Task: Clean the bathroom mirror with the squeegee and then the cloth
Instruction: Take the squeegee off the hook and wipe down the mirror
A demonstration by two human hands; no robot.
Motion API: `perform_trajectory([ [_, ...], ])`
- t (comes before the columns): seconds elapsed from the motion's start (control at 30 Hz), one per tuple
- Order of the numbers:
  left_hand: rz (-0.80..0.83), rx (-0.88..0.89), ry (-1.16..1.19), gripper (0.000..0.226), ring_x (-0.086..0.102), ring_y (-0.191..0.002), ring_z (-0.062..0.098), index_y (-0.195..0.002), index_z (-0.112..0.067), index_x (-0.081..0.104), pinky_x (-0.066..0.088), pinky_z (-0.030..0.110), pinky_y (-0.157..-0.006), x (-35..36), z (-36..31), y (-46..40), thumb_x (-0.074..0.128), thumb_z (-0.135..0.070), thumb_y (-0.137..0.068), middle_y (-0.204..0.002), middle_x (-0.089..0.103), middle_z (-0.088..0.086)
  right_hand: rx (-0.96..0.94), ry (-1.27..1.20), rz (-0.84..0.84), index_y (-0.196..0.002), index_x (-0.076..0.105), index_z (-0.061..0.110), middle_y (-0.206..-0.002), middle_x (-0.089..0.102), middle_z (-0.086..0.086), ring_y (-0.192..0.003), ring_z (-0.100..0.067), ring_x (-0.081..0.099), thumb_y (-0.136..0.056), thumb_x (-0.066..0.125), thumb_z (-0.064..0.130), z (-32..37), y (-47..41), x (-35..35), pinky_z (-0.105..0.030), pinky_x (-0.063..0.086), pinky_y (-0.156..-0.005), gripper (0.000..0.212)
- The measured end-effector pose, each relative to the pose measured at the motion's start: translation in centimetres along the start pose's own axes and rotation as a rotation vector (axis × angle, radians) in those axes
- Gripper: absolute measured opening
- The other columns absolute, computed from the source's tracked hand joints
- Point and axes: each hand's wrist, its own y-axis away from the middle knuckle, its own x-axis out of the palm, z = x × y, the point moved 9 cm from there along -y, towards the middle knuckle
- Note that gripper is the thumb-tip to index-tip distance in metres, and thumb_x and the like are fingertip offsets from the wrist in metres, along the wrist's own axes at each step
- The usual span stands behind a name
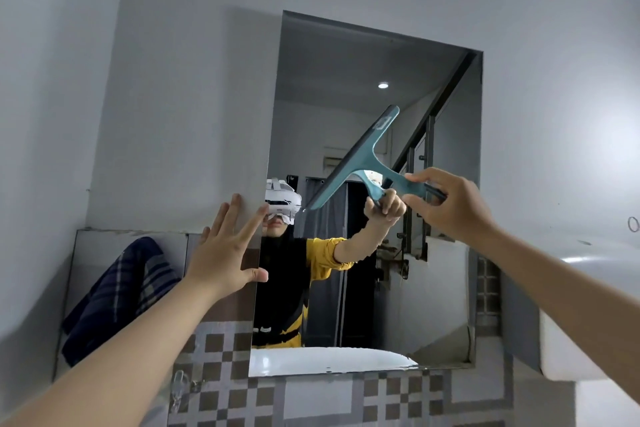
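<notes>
Squeegee (pixel 363 156): teal plastic T-shape with a dark rubber blade along the long edge. Judged light and rigid, the blade alone flexible; handle looks smooth, so likely slippery when wet. Best taken by the handle stem, well back from the blade. Position: raised in front of the mirror (pixel 346 80), tilted, lower blade end at or near the glass; contact along the edge cannot be confirmed.

Right hand (pixel 450 201): fingers and thumb curled, pinching the end of the squeegee handle.

Left hand (pixel 225 253): fingers spread and straight, palm toward the mirror's left edge, holding nothing; whether it presses the glass cannot be told.

Mirror: frameless, wall-mounted; judged fragile, hard, slick.

Cloth (pixel 117 295): dark plaid, soft, draped on the ledge left of the mirror, untouched.
</notes>
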Motion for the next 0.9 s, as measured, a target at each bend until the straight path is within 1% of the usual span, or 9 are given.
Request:
perform_trajectory([
  [0.1,0.030,-0.012,-0.028,0.116,-0.021,-0.139,0.027,-0.140,-0.043,-0.022,0.015,0.054,-0.111,0.2,0.2,-0.1,0.065,-0.065,-0.066,-0.146,-0.036,0.002,0.020,-0.005,0.005,-0.108,0.067,0.027,-0.061,0.061,0.005,-0.045,-0.013,0.044,-0.081,0.074,0.029,-2.7,0.3,-1.1,-0.032,0.043,-0.046,0.028],
  [0.17,0.041,-0.019,-0.038,0.117,-0.022,-0.138,0.027,-0.138,-0.044,-0.024,0.015,0.053,-0.111,0.3,0.2,-0.2,0.064,-0.066,-0.066,-0.147,-0.036,0.003,0.051,-0.012,-0.012,-0.108,0.068,0.025,-0.061,0.062,0.000,-0.046,-0.017,0.045,-0.081,0.074,0.027,-4.6,0.7,-2.4,-0.031,0.044,-0.048,0.028],
  [0.23,0.043,-0.023,-0.028,0.116,-0.021,-0.140,0.028,-0.139,-0.044,-0.023,0.014,0.053,-0.111,0.2,0.1,-0.1,0.065,-0.064,-0.066,-0.147,-0.036,0.003,0.116,-0.044,-0.045,-0.101,0.068,0.031,-0.053,0.055,0.003,-0.043,-0.014,0.038,-0.081,0.075,0.026,-7.0,1.5,-3.8,-0.026,0.037,-0.049,0.022],
  [0.3,0.044,-0.024,-0.019,0.116,-0.020,-0.140,0.028,-0.139,-0.044,-0.022,0.014,0.054,-0.112,0.1,0.0,-0.1,0.066,-0.062,-0.066,-0.148,-0.034,0.004,0.165,-0.063,-0.073,-0.092,0.063,0.044,-0.046,0.043,0.003,-0.040,-0.012,0.030,-0.081,0.075,0.027,-9.0,2.4,-4.9,-0.025,0.030,-0.051,0.024],
  [0.33,0.043,-0.024,-0.018,0.116,-0.019,-0.140,0.028,-0.139,-0.044,-0.022,0.014,0.054,-0.112,0.1,-0.1,-0.2,0.067,-0.061,-0.066,-0.148,-0.034,0.004,0.177,-0.068,-0.076,-0.090,0.062,0.046,-0.046,0.041,0.002,-0.039,-0.011,0.028,-0.081,0.075,0.028,-9.6,2.7,-5.2,-0.026,0.029,-0.052,0.024],
  [0.5,0.034,-0.023,-0.014,0.118,-0.017,-0.141,0.029,-0.139,-0.045,-0.022,0.016,0.055,-0.110,0.2,0.1,-0.2,0.067,-0.062,-0.063,-0.151,-0.030,0.006,0.210,-0.098,-0.079,-0.098,0.066,0.035,-0.047,0.041,0.002,-0.042,-0.014,0.031,-0.082,0.075,0.026,-10.3,3.6,-4.8,-0.026,0.029,-0.052,0.021],
  [0.63,0.028,-0.022,-0.009,0.117,-0.016,-0.141,0.030,-0.141,-0.044,-0.019,0.016,0.057,-0.110,0.2,0.3,-0.2,0.067,-0.063,-0.063,-0.151,-0.029,0.006,0.243,-0.123,-0.102,-0.100,0.066,0.030,-0.044,0.039,0.004,-0.037,-0.009,0.027,-0.083,0.074,0.026,-10.6,4.2,-4.4,-0.023,0.027,-0.049,0.019],
  [0.73,0.019,-0.019,-0.016,0.117,-0.016,-0.141,0.029,-0.141,-0.043,-0.019,0.016,0.057,-0.109,0.2,0.3,-0.2,0.067,-0.064,-0.064,-0.151,-0.030,0.005,0.256,-0.142,-0.110,-0.099,0.064,0.030,-0.044,0.040,0.003,-0.036,-0.009,0.028,-0.084,0.073,0.026,-10.4,4.9,-3.9,-0.021,0.026,-0.047,0.018],
  [0.9,0.010,-0.019,-0.025,0.116,-0.014,-0.142,0.030,-0.141,-0.043,-0.018,0.016,0.058,-0.109,0.2,0.2,-0.2,0.067,-0.063,-0.065,-0.151,-0.029,0.005,0.338,-0.189,-0.127,-0.100,0.063,0.029,-0.047,0.043,-0.004,-0.041,-0.018,0.031,-0.085,0.070,0.028,-10.5,6.3,-2.7,-0.022,0.029,-0.046,0.017],
])
